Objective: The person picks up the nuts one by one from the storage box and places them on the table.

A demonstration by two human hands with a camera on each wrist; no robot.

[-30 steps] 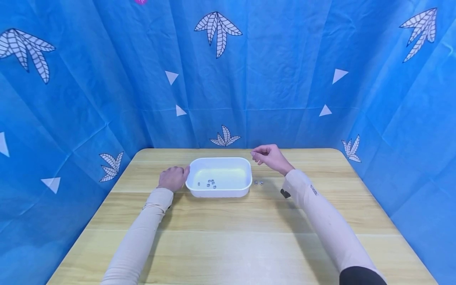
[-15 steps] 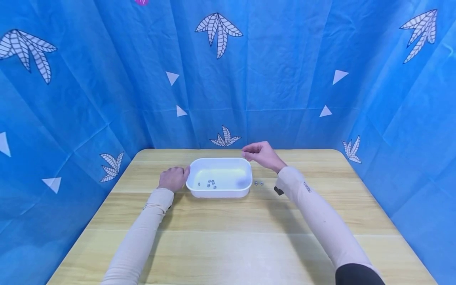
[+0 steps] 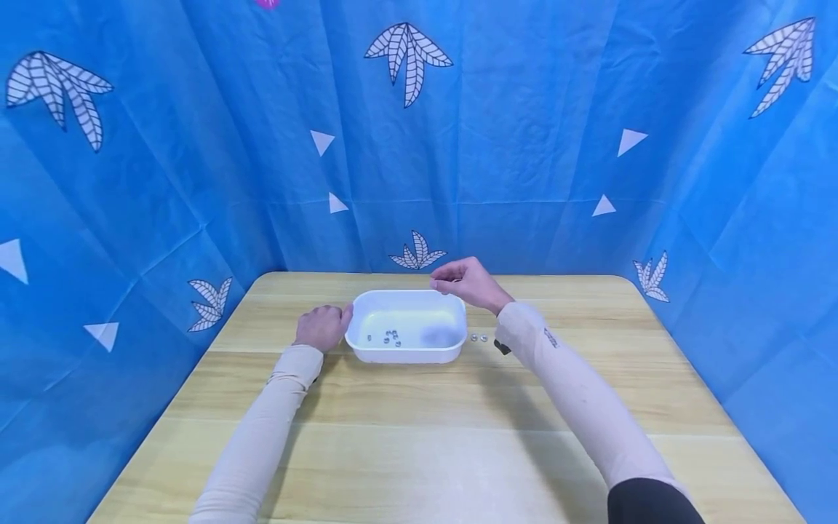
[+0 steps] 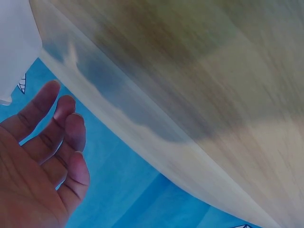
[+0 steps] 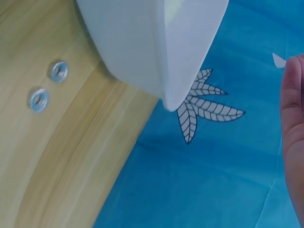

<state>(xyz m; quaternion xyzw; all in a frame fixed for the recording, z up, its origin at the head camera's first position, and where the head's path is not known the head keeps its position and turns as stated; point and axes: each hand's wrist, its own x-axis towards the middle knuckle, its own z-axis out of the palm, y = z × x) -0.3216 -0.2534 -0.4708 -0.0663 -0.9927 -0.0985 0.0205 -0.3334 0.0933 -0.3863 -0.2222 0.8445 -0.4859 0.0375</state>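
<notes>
A white plastic tub (image 3: 407,356) stands near the back edge of the table. My left hand (image 3: 321,327) holds its left end, thumb at the rim; in the left wrist view the other fingers (image 4: 47,137) hang bent, apart from the wall. Over the tub's back right corner, my right hand (image 3: 474,284) has thumb and fingertips pinched together, a small metal ring just showing under them. Several like rings (image 3: 397,344) lie on the left of the tub's floor. Two more, with ridged edges, a nearer ring (image 5: 62,68) and another (image 5: 43,96), lie right of the tub.
The wooden table (image 3: 419,437) has rounded back corners. A blue curtain (image 3: 524,145) with white leaf prints hangs behind it and along both sides. The right forearm (image 3: 583,393) stretches across the right part of the table.
My right hand has moved left, from beside the tub to over its back right corner. The left hand stays at the left rim. The rings lie as before.
</notes>
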